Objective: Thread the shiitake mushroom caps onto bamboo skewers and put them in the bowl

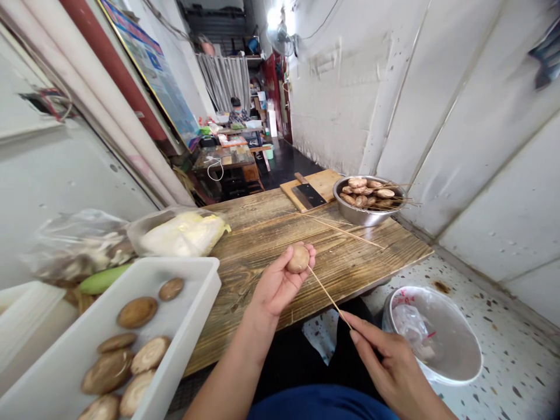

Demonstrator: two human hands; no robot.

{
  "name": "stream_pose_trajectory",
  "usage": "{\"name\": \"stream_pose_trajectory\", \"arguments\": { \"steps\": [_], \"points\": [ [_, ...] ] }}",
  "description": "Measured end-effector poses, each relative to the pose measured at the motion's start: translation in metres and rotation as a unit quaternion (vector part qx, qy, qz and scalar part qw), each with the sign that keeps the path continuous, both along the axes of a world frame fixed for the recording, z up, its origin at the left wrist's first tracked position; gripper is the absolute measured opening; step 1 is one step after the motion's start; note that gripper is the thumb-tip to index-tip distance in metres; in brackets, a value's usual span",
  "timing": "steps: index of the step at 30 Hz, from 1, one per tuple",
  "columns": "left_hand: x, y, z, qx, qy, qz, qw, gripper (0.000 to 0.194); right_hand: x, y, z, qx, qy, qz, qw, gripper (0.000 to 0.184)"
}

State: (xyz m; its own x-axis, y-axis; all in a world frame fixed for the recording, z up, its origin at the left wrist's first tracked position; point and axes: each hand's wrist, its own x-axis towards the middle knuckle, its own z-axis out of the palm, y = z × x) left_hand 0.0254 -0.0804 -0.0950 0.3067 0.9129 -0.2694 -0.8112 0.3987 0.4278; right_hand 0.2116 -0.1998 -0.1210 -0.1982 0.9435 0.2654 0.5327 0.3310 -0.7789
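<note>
My left hand [277, 286] is closed around a brown mushroom [298, 258], held up over the wooden table [266, 233]. My right hand [391, 364] pinches the near end of a thin bamboo skewer [326, 294], whose tip touches the mushroom's underside. A white tray [184, 326] at the near left holds several sliced mushrooms [136, 312]. A steel bowl [365, 216] at the table's far right holds several skewered mushrooms [371, 192]. Loose skewers [345, 231] lie on the table in front of the bowl.
A cleaver [310, 194] lies on a wooden cutting board [326, 182] beside the bowl. Plastic bags with cabbage [184, 233] and vegetables [74, 245] sit at the left. A lined bin [433, 335] stands on the floor at my right. A person sits far down the corridor.
</note>
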Motion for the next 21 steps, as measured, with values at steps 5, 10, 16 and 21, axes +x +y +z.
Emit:
{"name": "stream_pose_trajectory", "arguments": {
  "steps": [5,10,16,21],
  "points": [
    [0.0008,0.0010,0.0008,0.002,0.012,-0.006,1.000,0.018,0.0023,0.0010,0.0011,0.011,0.001,0.007,1.000,0.038],
    [-0.0003,0.0006,0.0007,0.036,0.044,-0.021,0.998,0.018,0.0045,-0.0002,-0.0020,0.005,-0.012,0.012,1.000,0.038],
    [-0.0022,-0.0028,-0.0004,0.088,0.092,-0.029,0.991,0.017,0.0039,-0.0022,-0.0017,0.002,-0.008,0.010,1.000,0.038],
    [-0.0025,-0.0056,-0.0009,0.092,0.101,-0.036,0.990,0.018,0.0038,-0.0048,-0.0038,-0.012,-0.023,0.013,1.000,0.038]
  ]
}}
